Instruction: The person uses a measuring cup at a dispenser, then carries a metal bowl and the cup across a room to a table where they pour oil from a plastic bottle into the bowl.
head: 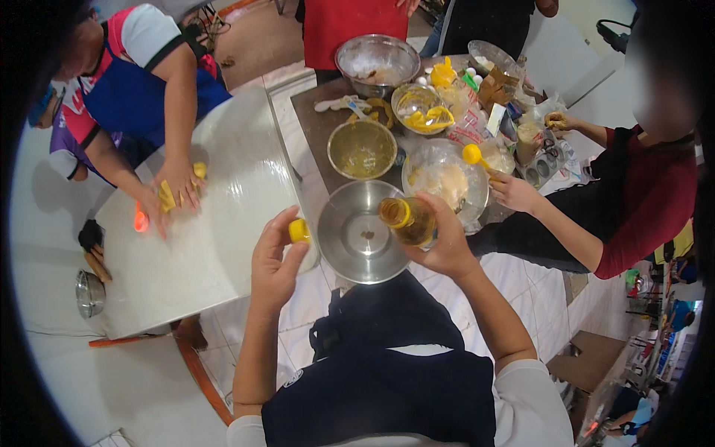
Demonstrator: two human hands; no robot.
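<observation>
My right hand [447,240] grips a clear bottle [416,223] of amber liquid with a yellow neck ring. The bottle is tilted, its uncapped mouth pointing left over the right side of a steel mixing bowl [341,246]. A small brown patch of liquid [367,235] lies at the bottom of that bowl. Between the thumb and fingers of my left hand [276,257] is a yellow screw cap [299,231], held just left of the bowl. I cannot see a stream leaving the bottle.
A co-worker on the right holds a yellow measuring scoop [472,153] over a bowl of flour-like powder [416,167]. Beyond my bowl stand a batter-smeared bowl [363,159] and eggs [422,81]. Leftward, another person presses yellow dough [166,196] on a white table [234,251].
</observation>
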